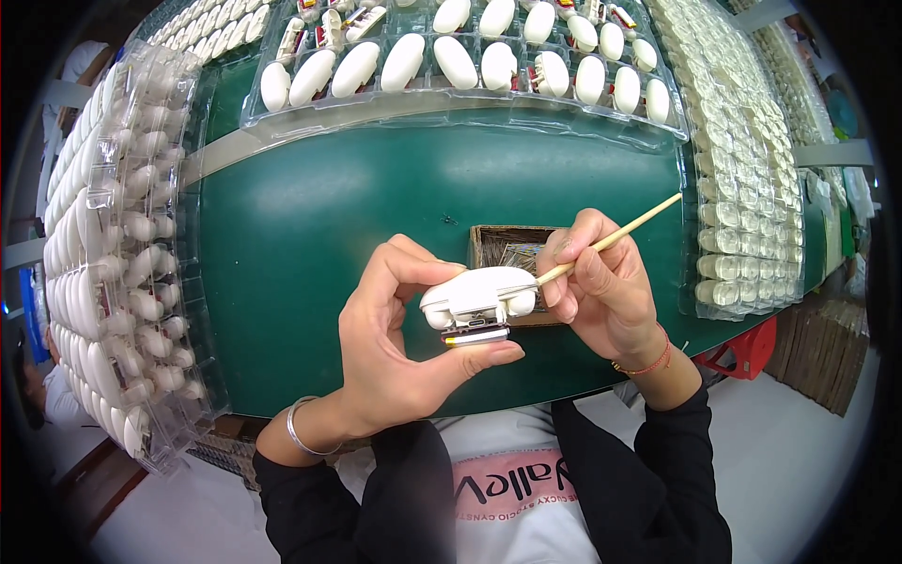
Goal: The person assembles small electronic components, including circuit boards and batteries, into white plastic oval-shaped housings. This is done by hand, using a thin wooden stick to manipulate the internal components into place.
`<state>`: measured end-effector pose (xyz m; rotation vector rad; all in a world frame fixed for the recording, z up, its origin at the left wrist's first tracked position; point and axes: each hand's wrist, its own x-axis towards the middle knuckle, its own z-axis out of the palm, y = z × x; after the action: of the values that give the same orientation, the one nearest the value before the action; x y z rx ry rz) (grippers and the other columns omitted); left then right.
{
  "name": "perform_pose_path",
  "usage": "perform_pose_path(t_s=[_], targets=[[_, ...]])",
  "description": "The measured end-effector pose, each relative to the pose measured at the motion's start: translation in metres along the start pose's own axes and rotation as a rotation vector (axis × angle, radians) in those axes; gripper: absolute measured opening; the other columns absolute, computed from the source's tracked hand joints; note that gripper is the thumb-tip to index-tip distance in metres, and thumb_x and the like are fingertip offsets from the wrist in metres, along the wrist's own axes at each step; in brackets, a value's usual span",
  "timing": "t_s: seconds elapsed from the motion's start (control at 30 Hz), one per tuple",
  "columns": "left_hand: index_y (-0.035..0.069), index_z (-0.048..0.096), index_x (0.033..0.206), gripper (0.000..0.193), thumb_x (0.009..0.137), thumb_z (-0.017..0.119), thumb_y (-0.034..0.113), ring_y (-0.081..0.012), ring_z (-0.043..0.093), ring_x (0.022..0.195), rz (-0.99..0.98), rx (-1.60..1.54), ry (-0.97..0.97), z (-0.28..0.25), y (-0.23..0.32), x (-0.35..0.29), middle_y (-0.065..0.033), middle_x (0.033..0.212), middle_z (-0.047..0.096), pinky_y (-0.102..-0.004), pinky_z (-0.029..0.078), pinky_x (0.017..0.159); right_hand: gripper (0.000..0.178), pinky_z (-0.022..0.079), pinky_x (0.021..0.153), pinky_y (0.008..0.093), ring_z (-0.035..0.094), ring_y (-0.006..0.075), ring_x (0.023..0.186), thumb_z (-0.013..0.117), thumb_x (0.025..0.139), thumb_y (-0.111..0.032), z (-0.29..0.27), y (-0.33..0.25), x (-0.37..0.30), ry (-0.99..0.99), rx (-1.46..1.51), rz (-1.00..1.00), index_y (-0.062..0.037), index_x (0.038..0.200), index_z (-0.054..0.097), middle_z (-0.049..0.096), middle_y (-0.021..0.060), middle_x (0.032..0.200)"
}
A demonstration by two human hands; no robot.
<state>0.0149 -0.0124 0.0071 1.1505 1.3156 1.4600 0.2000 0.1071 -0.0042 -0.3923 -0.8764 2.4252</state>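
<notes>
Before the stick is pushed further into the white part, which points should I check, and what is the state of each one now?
1. Left hand grips the white part between thumb and fingers: ok.
2. Right hand holds the wooden stick like a pen: ok.
3. Stick tip meets the right end of the part: ok.
4. Metal piece on the part's underside is seated straight: cannot tell.
5. Small cardboard box lies behind the hands on the green table, within reach: ok.
</notes>
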Motion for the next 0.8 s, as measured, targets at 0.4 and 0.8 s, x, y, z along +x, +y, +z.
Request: perform_pose_path(t_s=[0.4, 0.8], targets=[[-0.002, 0.053, 0.106, 0.057, 0.065, 0.091, 0.007, -0.0132, 0.059, 0.086, 0.004, -0.006, 0.007, -0.0010, -0.0010, 0.0000, -0.0099, 0.096, 0.056, -0.0274, 0.049, 0.079, 0.021, 0.050, 0.065, 0.0227, 0.061, 0.0103, 0.072, 0.058, 0.099, -0.021, -0.0014, -0.0010, 0.0000, -0.002, -0.023, 0.014, -0.0002, 0.102, 0.058, 0.066, 0.0134, 0.089], [0.001, 0.051, 0.105, 0.058, 0.064, 0.091, 0.008, -0.0122, 0.056, 0.087, -0.076, -0.058, -0.037, -0.0026, 0.0010, 0.0005, -0.0077, 0.097, 0.053, -0.0258, 0.048, 0.081, 0.017, 0.052, 0.064, 0.0242, 0.063, 0.0130, 0.070, 0.056, 0.100, -0.017, -0.0040, 0.0007, 0.0010, -0.049, -0.087, -0.071, 0.0002, 0.102, 0.056, 0.067, 0.0179, 0.091]])
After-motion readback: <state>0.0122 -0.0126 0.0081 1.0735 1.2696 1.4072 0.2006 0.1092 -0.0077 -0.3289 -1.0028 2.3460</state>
